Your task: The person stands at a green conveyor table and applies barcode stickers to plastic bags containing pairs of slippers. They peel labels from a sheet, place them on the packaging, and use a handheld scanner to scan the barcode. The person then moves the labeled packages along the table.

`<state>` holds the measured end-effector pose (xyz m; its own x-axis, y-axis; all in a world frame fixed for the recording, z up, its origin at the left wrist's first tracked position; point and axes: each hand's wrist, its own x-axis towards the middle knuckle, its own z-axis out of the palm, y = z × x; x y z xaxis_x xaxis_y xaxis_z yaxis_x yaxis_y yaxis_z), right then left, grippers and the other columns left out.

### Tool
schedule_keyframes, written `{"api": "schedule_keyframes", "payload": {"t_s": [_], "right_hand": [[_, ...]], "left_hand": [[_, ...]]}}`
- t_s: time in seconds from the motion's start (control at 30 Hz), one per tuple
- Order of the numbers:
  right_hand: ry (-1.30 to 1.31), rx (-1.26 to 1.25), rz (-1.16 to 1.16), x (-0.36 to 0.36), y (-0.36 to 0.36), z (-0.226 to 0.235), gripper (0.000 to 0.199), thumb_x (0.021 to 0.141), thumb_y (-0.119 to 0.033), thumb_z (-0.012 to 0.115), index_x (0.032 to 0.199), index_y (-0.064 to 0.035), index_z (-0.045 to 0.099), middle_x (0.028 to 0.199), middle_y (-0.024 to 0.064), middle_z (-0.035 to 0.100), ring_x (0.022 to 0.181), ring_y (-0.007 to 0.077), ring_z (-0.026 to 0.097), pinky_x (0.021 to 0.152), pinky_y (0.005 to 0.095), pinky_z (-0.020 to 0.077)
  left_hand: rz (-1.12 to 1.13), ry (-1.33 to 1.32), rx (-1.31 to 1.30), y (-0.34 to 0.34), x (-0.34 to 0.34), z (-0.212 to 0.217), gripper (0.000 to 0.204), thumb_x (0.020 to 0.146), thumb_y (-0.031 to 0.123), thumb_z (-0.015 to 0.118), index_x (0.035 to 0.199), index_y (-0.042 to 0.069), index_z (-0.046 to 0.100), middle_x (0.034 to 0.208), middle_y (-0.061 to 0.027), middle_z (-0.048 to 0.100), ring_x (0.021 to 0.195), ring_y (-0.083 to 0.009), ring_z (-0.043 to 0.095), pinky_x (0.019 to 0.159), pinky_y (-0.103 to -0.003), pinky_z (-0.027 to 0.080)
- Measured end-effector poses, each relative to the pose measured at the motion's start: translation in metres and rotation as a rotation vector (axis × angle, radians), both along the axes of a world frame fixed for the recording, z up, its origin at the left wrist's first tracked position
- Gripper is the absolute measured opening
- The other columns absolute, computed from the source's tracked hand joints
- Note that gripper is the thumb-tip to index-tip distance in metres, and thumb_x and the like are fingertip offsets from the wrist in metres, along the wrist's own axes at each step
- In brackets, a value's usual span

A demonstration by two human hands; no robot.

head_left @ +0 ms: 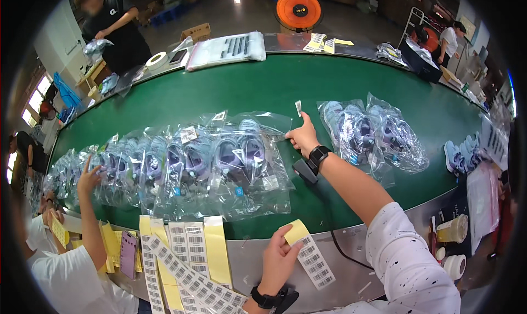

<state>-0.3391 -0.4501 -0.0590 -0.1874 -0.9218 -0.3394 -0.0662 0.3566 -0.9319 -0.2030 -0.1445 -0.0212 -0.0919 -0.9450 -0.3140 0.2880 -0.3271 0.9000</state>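
With the dial laid over the head view, 12 at its top edge, the entries run as follows. Right hand [304,137], just off centre towards 2 o'clock: index finger extended, a small white printed label [298,108] at its tip; thumb at the edge of a clear plastic bag of pale-blue sneakers [241,152], the other fingers curled; whether they grip the film cannot be told. Left hand [279,263], at 6 o'clock: thumb and fingers closed upon a yellow-backed strip of white barcode labels [315,262], which hangs towards 5 o'clock. Bagged pale-blue sneakers, long row, overlapping, from near centre out to 9 o'clock, on the green flat work surface [274,83]. Further pale-blue sneakers in clear plastic [351,133], towards 3 o'clock; unbagged pale-blue sneakers [461,154], farther out, same bearing. Black corded device [306,171], at 4 o'clock, just below the right wrist. White and yellow barcode label sheets [189,259], several, fanned, at 7 o'clock. Purple rectangular phone [128,255], at 8 o'clock. Co-worker's raised hand [88,178], near 9 o'clock, over the row. Stack of flat clear plastic bags [230,49], at 11 o'clock. Round orange fan [299,10], between 12 and 1 o'clock.
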Motion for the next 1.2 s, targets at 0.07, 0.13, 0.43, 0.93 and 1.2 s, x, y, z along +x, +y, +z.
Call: {"api": "schedule_keyframes", "payload": {"t_s": [0.07, 0.13, 0.43, 0.93, 1.2], "right_hand": [[0.000, -0.059, 0.055, -0.009, 0.002, 0.003, 0.080, 0.072, 0.005, 0.069, 0.144, -0.0100, 0.035, 0.089, 0.0055, 0.061, 0.071, 0.0124, 0.059, 0.046, 0.0297, 0.0435], [-0.052, -0.167, 0.028, -0.016, -0.003, 0.008, 0.073, 0.075, 0.002, 0.071, 0.140, -0.0086, 0.039, 0.086, 0.0045, 0.062, 0.073, 0.0122, 0.059, 0.050, 0.0286, 0.0452], [-0.124, -0.434, 0.227, -0.014, -0.036, 0.053, 0.013, 0.080, -0.010, 0.072, 0.088, -0.0017, 0.065, 0.083, 0.0052, 0.066, 0.078, 0.0156, 0.061, 0.070, 0.0288, 0.0471], [0.231, -0.187, 0.171, 0.025, -0.070, 0.034, 0.008, 0.071, -0.001, 0.073, 0.068, -0.0010, 0.066, 0.069, 0.0083, 0.067, 0.058, 0.0160, 0.063, 0.049, 0.0319, 0.0517], [0.483, -0.448, 0.086, 0.010, -0.068, 0.017, 0.038, 0.069, 0.000, 0.073, 0.106, 0.0028, 0.063, 0.089, 0.0171, 0.069, 0.069, 0.0256, 0.071, 0.059, 0.0371, 0.0567]], "left_hand": [[-0.002, 0.013, -0.011, -0.001, 0.001, 0.000, 0.048, 0.090, -0.002, 0.061, 0.135, -0.004, 0.042, 0.120, -0.0196, 0.061, 0.101, -0.0169, 0.065, 0.083, -0.026, 0.053], [-0.004, 0.005, -0.015, -0.002, 0.000, 0.001, 0.048, 0.090, -0.003, 0.061, 0.134, -0.005, 0.042, 0.118, -0.0187, 0.062, 0.102, -0.0171, 0.065, 0.083, -0.026, 0.053], [-0.005, 0.011, -0.006, -0.005, 0.001, 0.006, 0.047, 0.091, -0.003, 0.061, 0.134, -0.005, 0.043, 0.116, -0.0170, 0.063, 0.101, -0.0159, 0.065, 0.083, -0.025, 0.053], [-0.003, 0.034, -0.040, -0.003, 0.000, -0.003, 0.047, 0.090, -0.004, 0.060, 0.134, -0.005, 0.043, 0.119, -0.0185, 0.062, 0.101, -0.0167, 0.065, 0.083, -0.026, 0.054], [-0.054, 0.033, -0.034, -0.007, -0.006, 0.002, 0.051, 0.089, -0.008, 0.059, 0.136, -0.003, 0.040, 0.121, -0.0182, 0.060, 0.100, -0.0173, 0.065, 0.083, -0.026, 0.054]]}}
